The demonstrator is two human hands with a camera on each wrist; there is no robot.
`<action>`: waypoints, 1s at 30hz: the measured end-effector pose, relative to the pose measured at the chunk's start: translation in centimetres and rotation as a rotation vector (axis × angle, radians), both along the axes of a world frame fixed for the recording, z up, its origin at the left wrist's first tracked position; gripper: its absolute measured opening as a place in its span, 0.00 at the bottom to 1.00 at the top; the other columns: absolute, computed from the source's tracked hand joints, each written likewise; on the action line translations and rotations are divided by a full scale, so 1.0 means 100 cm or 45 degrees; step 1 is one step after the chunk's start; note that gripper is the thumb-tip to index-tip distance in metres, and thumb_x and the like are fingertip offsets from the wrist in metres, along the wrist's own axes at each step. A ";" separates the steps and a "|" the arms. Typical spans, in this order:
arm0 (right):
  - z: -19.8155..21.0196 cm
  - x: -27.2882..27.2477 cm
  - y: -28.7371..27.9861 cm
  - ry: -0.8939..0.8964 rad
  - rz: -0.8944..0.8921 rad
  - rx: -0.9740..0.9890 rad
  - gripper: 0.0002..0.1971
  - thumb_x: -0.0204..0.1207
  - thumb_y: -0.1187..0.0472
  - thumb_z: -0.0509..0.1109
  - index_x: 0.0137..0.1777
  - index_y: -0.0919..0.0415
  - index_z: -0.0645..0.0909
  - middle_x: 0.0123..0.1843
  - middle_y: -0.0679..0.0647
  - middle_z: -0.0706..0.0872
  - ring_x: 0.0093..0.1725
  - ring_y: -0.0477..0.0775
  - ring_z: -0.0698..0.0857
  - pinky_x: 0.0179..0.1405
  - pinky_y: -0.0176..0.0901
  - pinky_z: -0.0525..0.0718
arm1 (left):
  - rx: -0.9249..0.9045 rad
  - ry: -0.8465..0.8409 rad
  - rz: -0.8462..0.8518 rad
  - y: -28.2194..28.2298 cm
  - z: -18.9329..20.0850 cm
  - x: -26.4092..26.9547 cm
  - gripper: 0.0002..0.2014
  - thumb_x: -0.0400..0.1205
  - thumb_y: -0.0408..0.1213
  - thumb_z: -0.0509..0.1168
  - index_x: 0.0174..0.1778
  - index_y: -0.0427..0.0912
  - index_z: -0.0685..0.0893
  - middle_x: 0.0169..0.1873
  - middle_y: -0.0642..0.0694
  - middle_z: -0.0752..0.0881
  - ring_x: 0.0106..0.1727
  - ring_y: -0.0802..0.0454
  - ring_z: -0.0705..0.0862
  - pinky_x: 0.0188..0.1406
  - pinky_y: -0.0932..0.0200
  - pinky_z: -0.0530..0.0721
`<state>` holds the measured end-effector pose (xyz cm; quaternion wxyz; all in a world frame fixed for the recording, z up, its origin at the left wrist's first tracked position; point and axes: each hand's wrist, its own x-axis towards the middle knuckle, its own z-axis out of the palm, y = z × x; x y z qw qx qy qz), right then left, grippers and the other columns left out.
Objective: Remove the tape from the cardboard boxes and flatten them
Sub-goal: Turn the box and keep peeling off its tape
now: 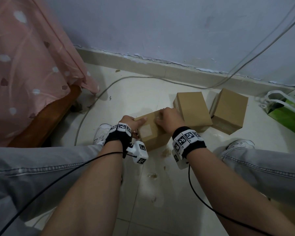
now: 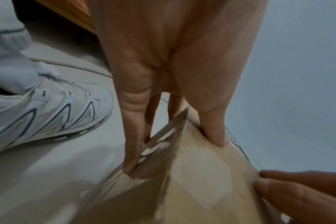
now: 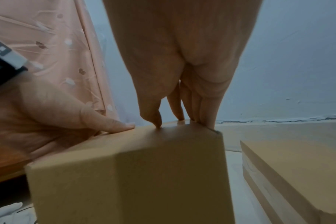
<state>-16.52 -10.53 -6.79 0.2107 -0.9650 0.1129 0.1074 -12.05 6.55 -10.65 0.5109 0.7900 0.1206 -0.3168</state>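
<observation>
Our left hand [image 1: 132,122] grips the near-left side of the cardboard box [image 1: 152,133] on the floor between our feet, thumb flat on its top and fingers down the side, where the left wrist view shows glossy clear tape [image 2: 159,145] under them. Our right hand [image 1: 169,119] reaches over the far edge of the same box, thumb tip and fingertips [image 3: 205,121] pressing into the top edge; it looks as if we are picking at a tape end there, but whether anything is actually pinched we cannot tell.

We judge the task barely started. This box is closed and full-shaped, with a pale rectangular patch on its top that may be where a label was. Two more closed boxes, the middle box [image 1: 192,108] and the far right box [image 1: 228,110], stand just beside it near the wall, neither flattened. Small brown scraps [image 1: 166,152] lie on the tile floor [image 1: 143,92] near us.

We can read no brand or writing on any box. The only markings are the black-and-white square codes on our wrist bands [image 1: 187,137]. A green bag [image 1: 286,113] sits at the right, a white cable [image 1: 95,101] curves across the floor, and pink patterned fabric [image 1: 32,65] hangs at the left.
</observation>
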 end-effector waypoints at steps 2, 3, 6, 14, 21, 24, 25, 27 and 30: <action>-0.001 -0.001 0.001 -0.016 -0.018 -0.008 0.10 0.75 0.56 0.68 0.44 0.63 0.84 0.40 0.58 0.86 0.42 0.60 0.84 0.40 0.47 0.83 | -0.001 0.003 0.003 0.000 0.000 0.000 0.48 0.47 0.69 0.77 0.51 0.32 0.84 0.46 0.34 0.90 0.38 0.34 0.92 0.40 0.36 0.91; 0.000 -0.001 0.001 -0.021 -0.028 -0.007 0.10 0.75 0.56 0.68 0.44 0.63 0.84 0.40 0.58 0.86 0.41 0.60 0.84 0.40 0.47 0.83 | -0.006 0.008 0.010 0.000 0.000 0.000 0.49 0.47 0.69 0.78 0.53 0.32 0.84 0.47 0.34 0.90 0.38 0.34 0.92 0.40 0.36 0.91; -0.001 0.000 0.001 -0.044 -0.047 0.003 0.10 0.76 0.56 0.68 0.44 0.63 0.84 0.39 0.58 0.86 0.41 0.60 0.84 0.43 0.49 0.85 | -0.033 0.017 0.030 0.001 0.000 -0.001 0.51 0.49 0.67 0.79 0.58 0.31 0.82 0.49 0.35 0.89 0.37 0.34 0.92 0.39 0.37 0.91; -0.003 -0.006 -0.002 -0.142 -0.112 0.082 0.13 0.79 0.56 0.65 0.52 0.62 0.89 0.46 0.60 0.90 0.50 0.62 0.87 0.51 0.52 0.87 | -0.063 0.022 0.066 0.001 0.001 -0.002 0.54 0.47 0.67 0.79 0.61 0.31 0.82 0.51 0.34 0.88 0.39 0.34 0.92 0.37 0.37 0.91; 0.002 -0.009 0.007 -0.128 -0.134 0.031 0.12 0.78 0.56 0.67 0.53 0.63 0.87 0.44 0.60 0.89 0.48 0.62 0.86 0.50 0.52 0.86 | -0.034 0.006 0.040 0.002 -0.004 0.000 0.45 0.47 0.68 0.79 0.48 0.34 0.85 0.45 0.36 0.91 0.41 0.35 0.92 0.43 0.37 0.91; 0.003 -0.007 0.012 -0.104 -0.147 0.002 0.09 0.77 0.59 0.66 0.41 0.64 0.82 0.39 0.59 0.86 0.42 0.62 0.84 0.39 0.47 0.83 | -0.031 -0.008 0.035 0.002 -0.003 -0.001 0.41 0.50 0.68 0.79 0.44 0.35 0.85 0.44 0.36 0.91 0.42 0.35 0.92 0.46 0.37 0.91; 0.002 -0.008 0.012 -0.110 -0.156 -0.001 0.08 0.77 0.61 0.65 0.40 0.63 0.82 0.39 0.59 0.86 0.42 0.62 0.85 0.38 0.46 0.81 | -0.039 -0.003 0.038 0.002 -0.002 -0.002 0.39 0.53 0.67 0.79 0.44 0.34 0.85 0.44 0.36 0.91 0.42 0.35 0.92 0.46 0.37 0.91; 0.003 -0.009 0.007 -0.139 -0.179 0.040 0.10 0.77 0.64 0.63 0.46 0.63 0.87 0.43 0.60 0.89 0.46 0.63 0.87 0.43 0.48 0.85 | -0.037 0.000 0.034 0.002 -0.002 -0.002 0.38 0.55 0.66 0.79 0.44 0.34 0.86 0.43 0.36 0.91 0.41 0.35 0.92 0.45 0.37 0.91; 0.008 -0.010 0.002 -0.123 -0.216 0.143 0.14 0.79 0.57 0.65 0.55 0.62 0.89 0.49 0.59 0.91 0.50 0.61 0.87 0.52 0.49 0.87 | -0.022 -0.015 0.045 0.003 -0.006 -0.001 0.42 0.49 0.69 0.79 0.43 0.34 0.86 0.43 0.36 0.91 0.42 0.35 0.92 0.46 0.37 0.90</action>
